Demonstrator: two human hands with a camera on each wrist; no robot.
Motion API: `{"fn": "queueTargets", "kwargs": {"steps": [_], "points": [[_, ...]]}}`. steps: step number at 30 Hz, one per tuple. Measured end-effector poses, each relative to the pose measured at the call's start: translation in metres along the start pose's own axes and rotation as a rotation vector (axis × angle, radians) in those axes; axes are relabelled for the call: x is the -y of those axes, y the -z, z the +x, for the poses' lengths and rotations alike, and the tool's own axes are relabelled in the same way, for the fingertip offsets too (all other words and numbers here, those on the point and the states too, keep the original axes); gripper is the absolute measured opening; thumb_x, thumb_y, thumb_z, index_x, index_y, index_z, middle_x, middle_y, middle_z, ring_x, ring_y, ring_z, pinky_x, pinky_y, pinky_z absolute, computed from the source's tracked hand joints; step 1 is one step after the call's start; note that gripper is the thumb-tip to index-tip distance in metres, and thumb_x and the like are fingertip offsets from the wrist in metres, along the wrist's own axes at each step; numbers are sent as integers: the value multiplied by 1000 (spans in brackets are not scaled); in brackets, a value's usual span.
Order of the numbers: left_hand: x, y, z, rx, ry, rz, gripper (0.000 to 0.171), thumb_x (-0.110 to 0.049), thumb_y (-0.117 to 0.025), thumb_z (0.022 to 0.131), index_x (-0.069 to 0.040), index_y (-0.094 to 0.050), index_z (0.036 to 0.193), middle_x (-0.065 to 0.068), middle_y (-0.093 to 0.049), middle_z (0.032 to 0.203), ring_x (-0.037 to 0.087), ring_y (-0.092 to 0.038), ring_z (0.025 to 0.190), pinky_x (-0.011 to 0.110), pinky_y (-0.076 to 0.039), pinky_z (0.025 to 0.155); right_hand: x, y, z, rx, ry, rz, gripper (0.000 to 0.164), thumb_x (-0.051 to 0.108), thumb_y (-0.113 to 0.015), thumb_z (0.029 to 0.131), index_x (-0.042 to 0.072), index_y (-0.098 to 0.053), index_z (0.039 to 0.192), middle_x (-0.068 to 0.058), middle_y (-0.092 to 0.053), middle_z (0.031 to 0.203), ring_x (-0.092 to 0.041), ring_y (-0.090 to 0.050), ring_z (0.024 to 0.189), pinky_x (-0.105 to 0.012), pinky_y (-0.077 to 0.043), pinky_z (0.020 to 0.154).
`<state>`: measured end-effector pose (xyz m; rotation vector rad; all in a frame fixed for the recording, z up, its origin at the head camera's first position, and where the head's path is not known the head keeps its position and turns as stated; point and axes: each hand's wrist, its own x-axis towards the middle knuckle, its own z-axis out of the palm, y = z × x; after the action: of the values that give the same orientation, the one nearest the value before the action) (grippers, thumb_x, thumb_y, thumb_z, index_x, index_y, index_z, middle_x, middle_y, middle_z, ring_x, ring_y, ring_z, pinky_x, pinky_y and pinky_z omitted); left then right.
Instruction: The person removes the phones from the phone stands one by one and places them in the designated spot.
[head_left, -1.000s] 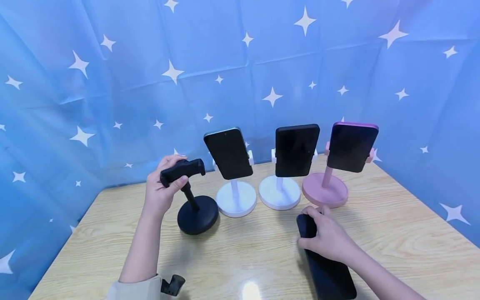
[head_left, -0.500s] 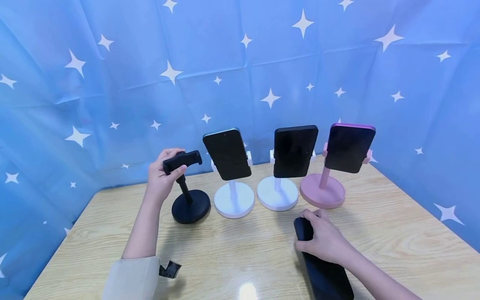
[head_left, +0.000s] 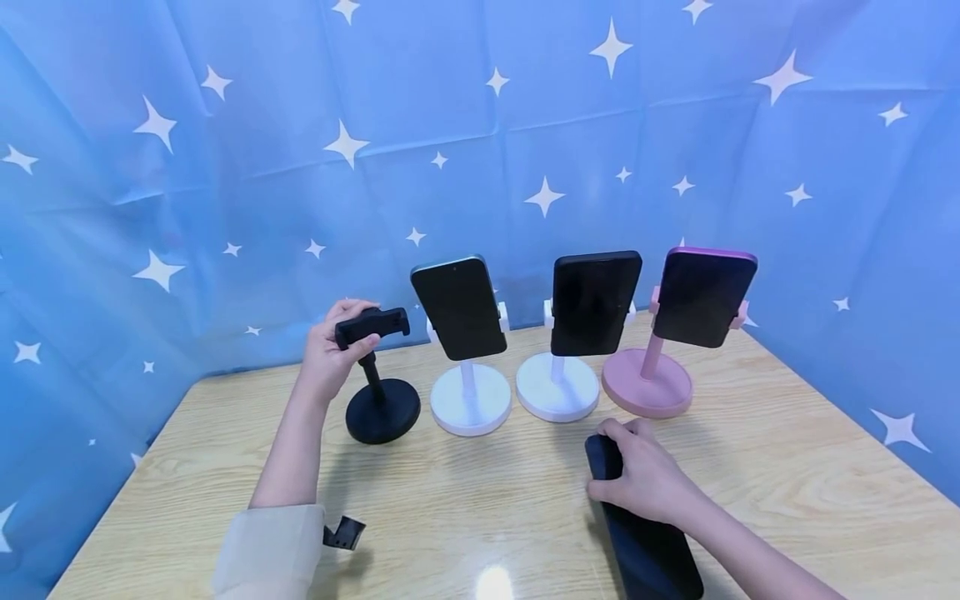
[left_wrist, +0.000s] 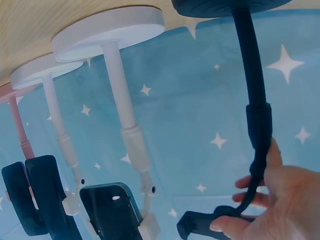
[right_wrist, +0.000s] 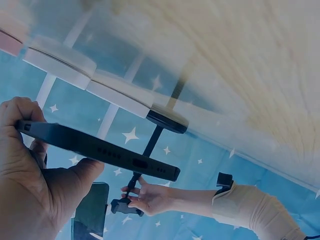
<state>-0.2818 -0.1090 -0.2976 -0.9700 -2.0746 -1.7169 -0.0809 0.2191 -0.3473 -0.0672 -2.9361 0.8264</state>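
My left hand [head_left: 330,354] grips the clamp head of a black phone stand [head_left: 384,411], thumb over the front of the clamp. That clamp holds no phone, and the round base stands at the left end of a row of stands. In the left wrist view the fingers wrap behind the clamp [left_wrist: 200,225]. My right hand [head_left: 647,471] holds a black phone [head_left: 652,550] by its sides near its far end, at the front right. The right wrist view shows the phone's bottom edge [right_wrist: 107,152] with its port, raised off the tabletop.
Two white stands [head_left: 471,400] [head_left: 558,387] and a pink stand [head_left: 648,383] line the back of the wooden table [head_left: 465,500], each bearing a phone. A starry blue cloth [head_left: 450,108] hangs behind. A black wrist mount [head_left: 345,533] sits at my left sleeve.
The black stand has shifted back and slightly left with my left hand on its clamp. My right hand keeps hold of the phone, nearly still. The head view sways slightly.
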Motion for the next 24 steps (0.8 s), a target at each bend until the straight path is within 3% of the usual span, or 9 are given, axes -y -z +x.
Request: {"fn": "queueTargets", "kwargs": {"steps": [4, 7, 14, 20, 24], "points": [[1, 3, -2, 19, 13, -32, 30, 3, -61, 84, 4, -59, 113, -4, -52, 110, 21, -35, 122, 32, -32, 91, 2, -3, 3, 14, -10, 1, 61, 25, -75, 60, 4, -53, 114, -21, -43, 104, -25, -53, 79, -38, -45, 67], [2, 4, -3, 40, 38, -47, 28, 1, -60, 85, -4, -61, 113, -5, -50, 112, 24, -30, 129, 33, -30, 93, 2, -6, 4, 18, -6, 1, 62, 25, -76, 60, 3, -53, 114, -21, -44, 104, -26, -53, 80, -40, -46, 68], [2, 7, -4, 75, 104, -92, 28, -2, -59, 86, -5, -59, 114, -4, -48, 116, 20, -31, 125, 35, -32, 91, 1, -15, 9, 29, 18, -14, 63, 25, -75, 58, 4, -54, 114, -21, -44, 104, -24, -53, 76, -37, -45, 64], [1, 8, -6, 94, 153, -110, 28, -3, -59, 87, -18, -61, 110, -1, -46, 123, 20, -30, 127, 37, -33, 91, 5, -22, 13, 59, 9, -35, 66, 23, -75, 58, 2, -54, 117, -21, -44, 106, -25, -53, 74, -38, -46, 64], [0, 9, -7, 106, 154, -113, 28, -2, -58, 87, -15, -60, 112, 4, -43, 131, 21, -24, 133, 45, -28, 100, 6, -25, 15, 49, 2, -68, 66, 22, -75, 58, 1, -54, 117, -22, -45, 107, -28, -53, 74, -40, -47, 66]]}}
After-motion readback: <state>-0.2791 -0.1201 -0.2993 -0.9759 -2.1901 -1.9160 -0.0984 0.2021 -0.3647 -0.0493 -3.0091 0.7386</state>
